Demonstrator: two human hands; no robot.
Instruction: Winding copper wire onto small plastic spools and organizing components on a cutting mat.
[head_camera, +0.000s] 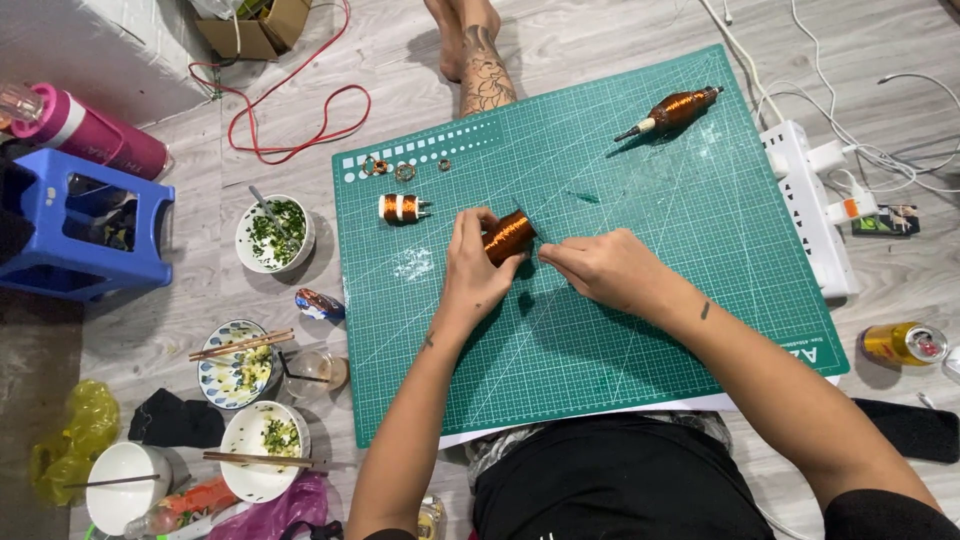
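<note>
Two hands (475, 270) (600, 268) on copper coil (508, 236), bowls (274, 234) beside mat (640, 300).

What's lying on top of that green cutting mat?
On the green mat: a copper coil held by the left hand, right hand beside it, two more coils, small rings. Beneath the hands is hidden.
</note>
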